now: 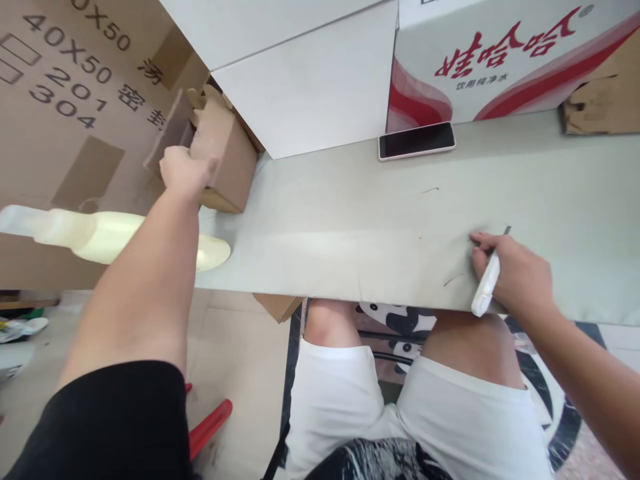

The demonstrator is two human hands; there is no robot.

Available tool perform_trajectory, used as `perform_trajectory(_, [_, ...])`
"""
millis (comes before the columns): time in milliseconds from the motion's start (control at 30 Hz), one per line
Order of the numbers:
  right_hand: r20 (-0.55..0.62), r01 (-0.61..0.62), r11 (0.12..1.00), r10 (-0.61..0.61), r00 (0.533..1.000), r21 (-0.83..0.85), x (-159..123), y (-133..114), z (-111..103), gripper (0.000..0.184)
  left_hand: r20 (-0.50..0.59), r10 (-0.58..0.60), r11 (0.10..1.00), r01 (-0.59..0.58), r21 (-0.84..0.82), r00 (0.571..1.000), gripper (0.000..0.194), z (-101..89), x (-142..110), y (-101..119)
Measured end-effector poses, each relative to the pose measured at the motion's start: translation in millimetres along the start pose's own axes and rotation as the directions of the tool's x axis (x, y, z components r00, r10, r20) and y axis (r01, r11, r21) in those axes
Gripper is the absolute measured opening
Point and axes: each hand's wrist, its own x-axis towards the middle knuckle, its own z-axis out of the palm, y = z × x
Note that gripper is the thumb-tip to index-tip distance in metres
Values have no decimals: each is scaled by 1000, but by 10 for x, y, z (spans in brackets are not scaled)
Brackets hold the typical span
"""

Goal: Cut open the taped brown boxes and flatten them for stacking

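Observation:
My left hand [186, 171] reaches out to a small open cardboard box [234, 157] at the table's left end. Its fingers are closed at the box's near side, partly hidden from me. Beneath that forearm a pale yellow bottle [107, 235] with a whitish neck lies on its side. On the right, near the front edge of the table, my right hand [520, 267] is wrapped round a slim white-handled tool [487, 283]. A thin grey tip sticks out beyond the fingers; its exact kind is unclear.
A phone [417, 141] lies at the back before a white and red carton [505, 73]. White boxes [320, 87] stand beside it. A large printed carton [75, 133] rises at left, and flattened cardboard [603, 107] lies at right. Dark strands [430, 191] lie on the grey tabletop [325, 233].

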Motion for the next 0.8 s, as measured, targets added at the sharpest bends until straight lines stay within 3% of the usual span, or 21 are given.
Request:
perform_trajectory(33, [0, 2, 1000, -2, 1000, 8, 8, -3, -6, 6, -22, -166, 979, 168, 116, 986, 53, -90, -112, 65])
perform_trajectory(67, [8, 9, 1000, -10, 1000, 21, 17, -8, -13, 6, -45, -217, 961, 222, 167, 975, 53, -199, -254, 146])
perform_trajectory(133, [27, 30, 998, -31, 999, 55, 36, -21, -28, 7, -12, -63, 994, 64, 88, 998, 48, -437, -611, 330])
perform_trajectory(233, [26, 35, 991, -39, 999, 126, 39, -52, -59, 10, 30, 147, 965, -137, -222, 989, 40, -708, -1261, 615])
perform_trajectory(300, [-3, 30, 981, -30, 1000, 192, -7, -93, -115, 11, 28, 280, 903, -254, -346, 960, 34, -765, -1714, 850])
perform_trajectory(367, [-61, 43, 965, -28, 998, 258, -102, -171, -225, 12, 118, 421, 831, -331, -447, 899, 23, -738, -2130, 1148])
perform_trajectory(467, [-212, 154, 907, -74, 975, 393, -282, -370, -490, 21, 248, 519, 735, -279, -618, 818, 17, -644, -2591, 1647])
perform_trajectory(533, [-283, 292, 806, -162, 945, 515, -368, -527, -687, 33, 275, 551, 671, -223, -707, 788, 16, -604, -2748, 1929])
perform_trajectory(600, [-268, 394, 661, -289, 919, 639, -397, -654, -855, 38, 338, 617, 605, -154, -781, 711, 17, -600, -2781, 2123])
perform_trajectory(667, [-163, 394, 579, -410, 897, 714, -382, -715, -969, 42, 436, 657, 569, -26, -822, 616, 17, -620, -2712, 2223])
perform_trajectory(733, [-2, 327, 622, -463, 886, 711, -352, -707, -1030, 48, 545, 663, 576, 114, -809, 513, 28, -633, -2582, 2250])
perform_trajectory(800, [115, 270, 707, -445, 888, 654, -327, -663, -1054, 53, 613, 659, 609, 168, -775, 435, 41, -611, -2440, 2241])
